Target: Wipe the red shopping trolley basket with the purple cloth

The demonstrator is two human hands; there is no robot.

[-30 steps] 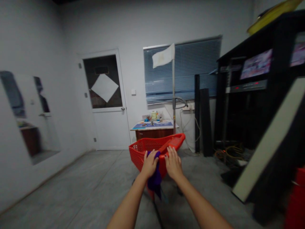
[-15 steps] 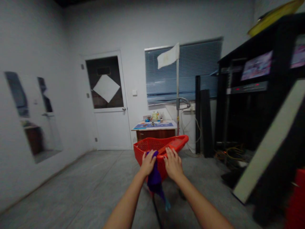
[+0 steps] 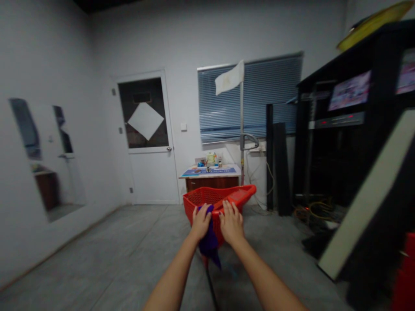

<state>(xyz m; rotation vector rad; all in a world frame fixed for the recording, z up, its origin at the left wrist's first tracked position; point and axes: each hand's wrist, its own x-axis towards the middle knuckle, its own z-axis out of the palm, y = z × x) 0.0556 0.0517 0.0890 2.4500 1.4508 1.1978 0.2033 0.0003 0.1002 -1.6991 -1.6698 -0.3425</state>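
Observation:
Straight ahead is a red plastic basket (image 3: 216,191) with perforated walls and a raised part on its right. My left hand (image 3: 201,222) is closed over the near rim, pressing a purple cloth (image 3: 209,242) against it. The cloth's loose end hangs down outside the basket and is blurred. Just to the right, my right hand (image 3: 232,223) grips the same rim, with its fingers curled over the top. What lies inside the basket I cannot make out. Below it a thin dark bar (image 3: 211,287) runs toward me near the floor.
Beyond the basket stands a small table (image 3: 210,173) with assorted items, beside a pole bearing a white flag (image 3: 230,79). A white door (image 3: 152,179) is at the left rear. Along the right are a black rack (image 3: 337,155), a leaning pale board (image 3: 366,198) and loose cables (image 3: 319,209).
My right hand has shifted slightly left along the rim. The cloth's hanging end has swung and looks shorter. My left hand keeps its hold.

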